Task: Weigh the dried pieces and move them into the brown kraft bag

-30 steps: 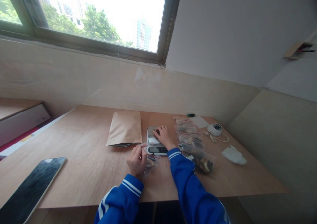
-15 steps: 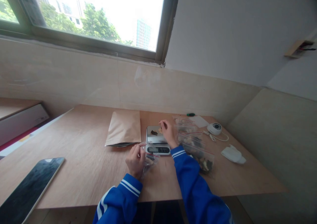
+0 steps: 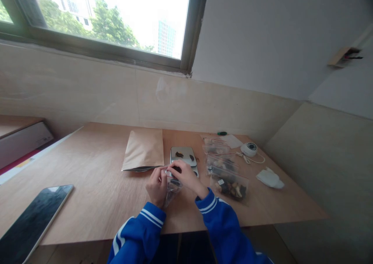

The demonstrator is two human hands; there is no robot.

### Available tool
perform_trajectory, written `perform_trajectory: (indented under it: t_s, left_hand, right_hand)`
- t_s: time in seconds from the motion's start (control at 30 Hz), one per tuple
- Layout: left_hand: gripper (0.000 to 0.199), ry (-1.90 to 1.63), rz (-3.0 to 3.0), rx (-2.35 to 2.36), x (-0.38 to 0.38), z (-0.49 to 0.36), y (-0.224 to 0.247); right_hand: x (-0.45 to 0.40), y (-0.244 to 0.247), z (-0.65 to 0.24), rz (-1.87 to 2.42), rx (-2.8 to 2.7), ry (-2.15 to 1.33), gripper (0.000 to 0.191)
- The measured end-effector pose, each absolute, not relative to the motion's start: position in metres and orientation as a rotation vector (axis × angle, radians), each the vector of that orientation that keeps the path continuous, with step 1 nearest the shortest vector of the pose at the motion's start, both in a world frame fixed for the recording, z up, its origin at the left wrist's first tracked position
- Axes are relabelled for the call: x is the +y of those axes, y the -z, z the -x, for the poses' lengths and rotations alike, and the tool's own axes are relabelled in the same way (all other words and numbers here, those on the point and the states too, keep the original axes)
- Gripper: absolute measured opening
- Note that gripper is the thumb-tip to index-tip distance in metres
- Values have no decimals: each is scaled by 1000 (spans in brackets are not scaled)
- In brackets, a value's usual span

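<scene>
Our left hand (image 3: 156, 186) pinches the small clear bag (image 3: 171, 188) (held just before the scale (image 3: 183, 158)); our right hand (image 3: 184, 175) grips its mouth. A loose pinch could spill pieces onto the tabletop (image 3: 96, 186).

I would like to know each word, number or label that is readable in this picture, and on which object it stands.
No text can be read.
Scale: its display is hidden behind the right hand.
Small clear bag, held by the left hand and the right hand: no print is visible.
White round device: dark markings on top, too small to read.
Brown paper pouch: plain.
Tablet: dark screen.
</scene>
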State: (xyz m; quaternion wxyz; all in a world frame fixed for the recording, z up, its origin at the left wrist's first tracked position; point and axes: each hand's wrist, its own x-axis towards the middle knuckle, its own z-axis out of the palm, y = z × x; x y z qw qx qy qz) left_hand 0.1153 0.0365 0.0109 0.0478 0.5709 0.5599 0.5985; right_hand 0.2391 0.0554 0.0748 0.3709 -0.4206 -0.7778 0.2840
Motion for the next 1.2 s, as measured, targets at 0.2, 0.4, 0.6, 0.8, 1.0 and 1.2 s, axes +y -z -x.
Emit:
perform_trajectory:
  t_s: [0.2,0.4,0.6,0.8,1.0,1.2]
  left_hand:
    - [28,-1827,-1655,1745,36,-115,-12]
    - [28,-1842,-1684,1722,36,-114,-12]
    - [25,-1911,-1787,1470,33,-116,-10]
    - [26,-1973,-1848,1333,36,-114,-7]
    - [25,-2028,-1877,1395,39,-113,-7]
    - [28,-2041,-1778,1449,38,-114,-9]
  right_hand:
    - [56,-79,-235,1067,-2011,-797,16]
    - [57,-83,-248,1009,-2016,-1172,22]
    - [64,-80,-244,1319,-1980,-1273,18]
    - [69,-73,-213,1555,-1955,-1096,23]
    - [61,-74,-208,1578,-1986,-882,22]
    - [52,-84,-214,1379,-2075,-702,24]
